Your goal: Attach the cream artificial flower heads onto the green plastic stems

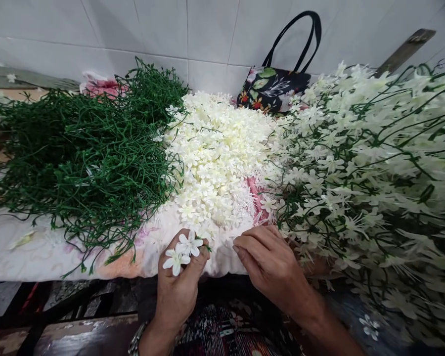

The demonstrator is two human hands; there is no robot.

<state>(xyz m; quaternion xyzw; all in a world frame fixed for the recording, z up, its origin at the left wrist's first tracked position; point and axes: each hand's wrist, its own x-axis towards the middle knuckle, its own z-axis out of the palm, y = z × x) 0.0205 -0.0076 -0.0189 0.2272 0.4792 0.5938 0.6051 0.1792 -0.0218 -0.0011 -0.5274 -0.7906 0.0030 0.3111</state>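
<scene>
My left hand is closed round a small sprig with two white artificial flowers resting over its fingers. A green stem tip pokes out by its thumb. To the right, my right hand is pinched, fingers pressed together; what sits between the fingertips, if anything, is too small to make out. Just beyond both hands lies a heap of loose white blossoms on a pale flowered cloth. Thin white stamens are scattered at its right side.
A tangled pile of bare green stems spreads on the left. Stemmed white flowers are heaped high on the right, past the table edge. A black floral bag stands against the tiled wall. One blossom lies low at right.
</scene>
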